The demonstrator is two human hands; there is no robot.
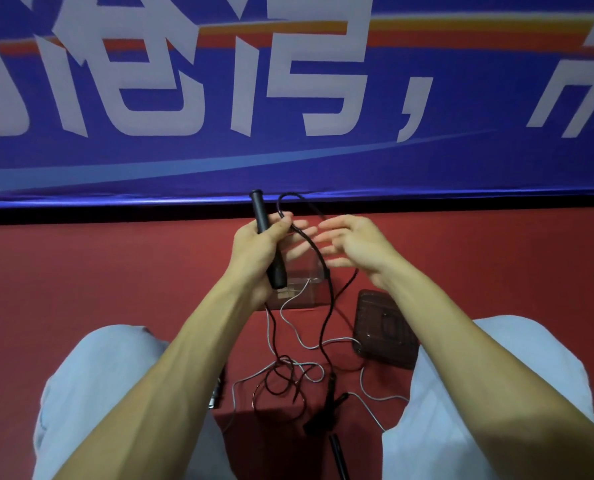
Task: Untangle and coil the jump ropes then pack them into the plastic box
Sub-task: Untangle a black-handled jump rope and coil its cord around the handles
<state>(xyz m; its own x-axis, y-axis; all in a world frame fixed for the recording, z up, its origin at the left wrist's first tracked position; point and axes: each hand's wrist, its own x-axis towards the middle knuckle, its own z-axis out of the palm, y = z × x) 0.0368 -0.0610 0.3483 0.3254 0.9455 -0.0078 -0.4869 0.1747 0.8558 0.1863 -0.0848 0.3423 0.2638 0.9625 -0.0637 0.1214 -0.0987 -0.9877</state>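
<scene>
1. The left hand (257, 251) is closed tight around a black jump-rope handle (267, 242), held upright in front of the person.
2. The right hand (351, 245) is open, fingers spread and blurred, gripping nothing; the black rope (323, 265) loops just beside it.
3. On the red floor (150, 271) between the knees, black rope and a grey rope (297, 336) lie knotted together.
4. The clear plastic box (300, 289) sits behind the hands, its dark lid (385, 329) beside it.
5. Risk: pulling upward could tighten the knot or drag the grey rope along.
</scene>
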